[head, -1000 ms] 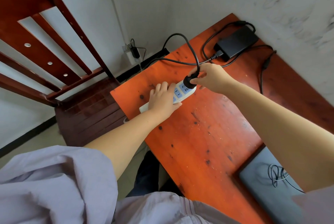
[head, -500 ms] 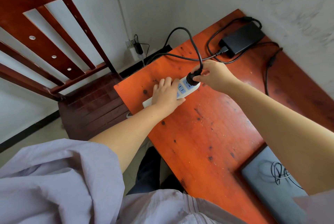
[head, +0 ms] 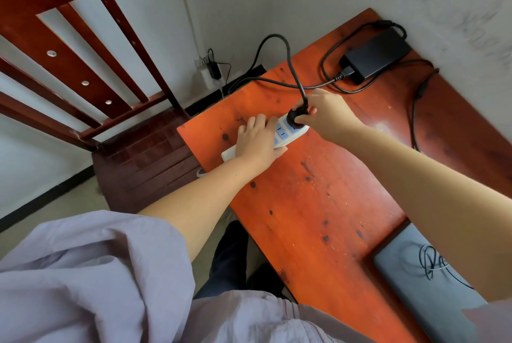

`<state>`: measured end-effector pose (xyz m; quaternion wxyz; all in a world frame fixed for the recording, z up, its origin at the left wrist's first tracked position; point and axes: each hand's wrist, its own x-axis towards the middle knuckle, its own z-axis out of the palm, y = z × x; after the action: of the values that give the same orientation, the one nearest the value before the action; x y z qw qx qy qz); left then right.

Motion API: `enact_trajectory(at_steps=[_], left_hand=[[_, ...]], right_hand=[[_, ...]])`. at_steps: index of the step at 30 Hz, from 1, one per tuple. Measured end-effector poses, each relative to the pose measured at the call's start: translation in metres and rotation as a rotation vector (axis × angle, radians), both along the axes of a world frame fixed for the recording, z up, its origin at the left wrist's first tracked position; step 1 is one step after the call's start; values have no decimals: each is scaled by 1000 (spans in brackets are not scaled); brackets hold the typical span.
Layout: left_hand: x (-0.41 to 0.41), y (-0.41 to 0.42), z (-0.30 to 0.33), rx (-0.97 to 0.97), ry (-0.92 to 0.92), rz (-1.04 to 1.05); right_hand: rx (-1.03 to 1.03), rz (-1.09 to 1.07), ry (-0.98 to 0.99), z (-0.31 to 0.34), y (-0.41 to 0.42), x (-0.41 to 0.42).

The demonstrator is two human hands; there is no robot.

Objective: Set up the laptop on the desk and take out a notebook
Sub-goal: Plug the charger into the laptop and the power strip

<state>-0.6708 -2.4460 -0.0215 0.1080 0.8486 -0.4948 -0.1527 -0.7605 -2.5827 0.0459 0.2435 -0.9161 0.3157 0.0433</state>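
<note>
Nearest me, the closed grey matte laptop (head: 432, 281) lies flat at the scratched, glossy orange-red wooden tabletop's (head: 318, 204) near right edge, a thin wire coiled on its lid. Farther out, my left hand (head: 257, 143) presses flat on the white plastic power strip (head: 282, 135) — my right hand's (head: 327, 115) grip pinches the round black plug (head: 295, 118). Beyond, the black rectangular adapter brick (head: 376, 56) sits by the wall.

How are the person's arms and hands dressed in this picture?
Both forearms are bare. The left hand and right hand wear no gloves, rings or watch. Loose, wrinkled pale lilac sleeves end above the elbows.
</note>
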Motion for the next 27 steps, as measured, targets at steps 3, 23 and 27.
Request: enact_trajectory(at_steps=[3, 23, 27], left_hand=[[0, 0, 0, 2, -15, -6], [5, -1, 0, 14, -5, -45], [5, -1, -1, 17, -3, -46]], right_hand=[[12, 0, 20, 2, -4, 5], [-10, 126, -18, 3, -5, -7], [-54, 134, -41, 1, 0, -9]])
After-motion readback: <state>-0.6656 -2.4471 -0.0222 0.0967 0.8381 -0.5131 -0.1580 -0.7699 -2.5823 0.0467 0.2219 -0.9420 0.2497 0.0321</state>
